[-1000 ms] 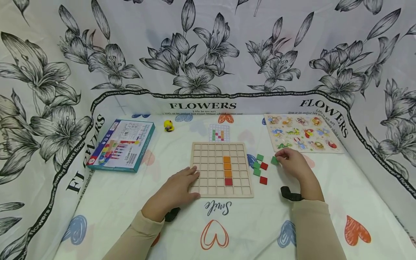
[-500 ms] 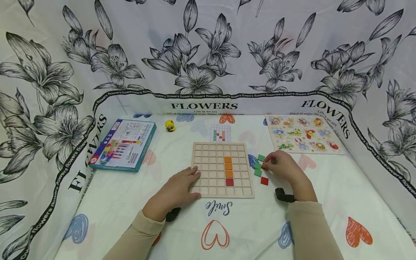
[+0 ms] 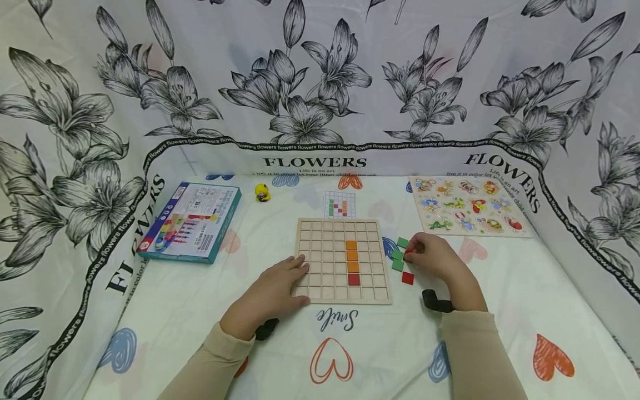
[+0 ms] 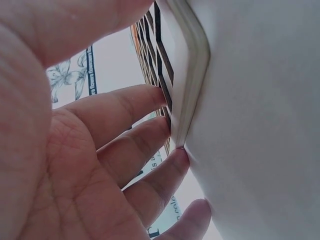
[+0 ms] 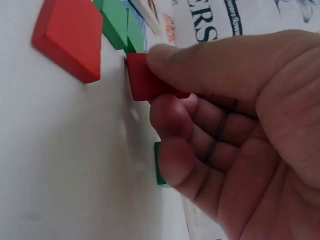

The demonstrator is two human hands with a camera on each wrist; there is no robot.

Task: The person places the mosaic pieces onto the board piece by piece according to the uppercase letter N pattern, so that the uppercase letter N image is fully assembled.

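My right hand (image 3: 434, 255) pinches a red square tile (image 5: 140, 77) between thumb and fingers, right of the wooden grid board (image 3: 325, 289). A green tile (image 5: 159, 165) partly shows behind those fingers in the right wrist view. More green tiles (image 3: 397, 265) lie beside the hand, and another red tile (image 3: 408, 278) is just in front of it. My left hand (image 3: 267, 291) rests at the board's left edge, fingers extended, fingertips touching the rim in the left wrist view. Orange tiles (image 3: 352, 255) stand in one column of the board, with a red tile (image 3: 354, 279) below them.
A small pattern card (image 3: 340, 204) lies behind the board. The teal-edged box (image 3: 190, 222) and a yellow duck figure (image 3: 262, 193) are at the back left. At the back right lies a picture puzzle board (image 3: 470, 205).
My right hand has moved left from a green tile to the red tile beside the green ones, and now pinches it. My left hand has stayed at the board's edge.
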